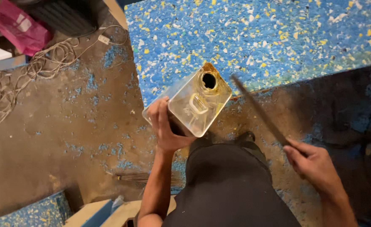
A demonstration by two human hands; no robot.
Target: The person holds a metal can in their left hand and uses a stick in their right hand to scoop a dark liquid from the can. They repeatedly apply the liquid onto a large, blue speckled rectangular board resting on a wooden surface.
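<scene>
Your left-hand fingers (160, 115) clamp the side of a square metal tin can (196, 103), held tilted above the stained floor (67, 126) with its round, rust-rimmed opening (209, 80) facing up. Your right hand (313, 164) has its fingers closed around a thin dark stick (257, 109), which slants up toward the can beside the blue speckled foam sheet (257, 38).

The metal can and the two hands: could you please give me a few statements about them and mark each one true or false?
1. The left hand grips the square metal can by its side. True.
2. The can's round opening is capped. False: it is open, with rusty yellow residue around it.
3. The right hand holds a long thin stick. True.
4. The stick is inside the opening. False: its tip is beside the can, outside.
5. The can rests on the blue speckled foam sheet. False: it is held up.
</scene>
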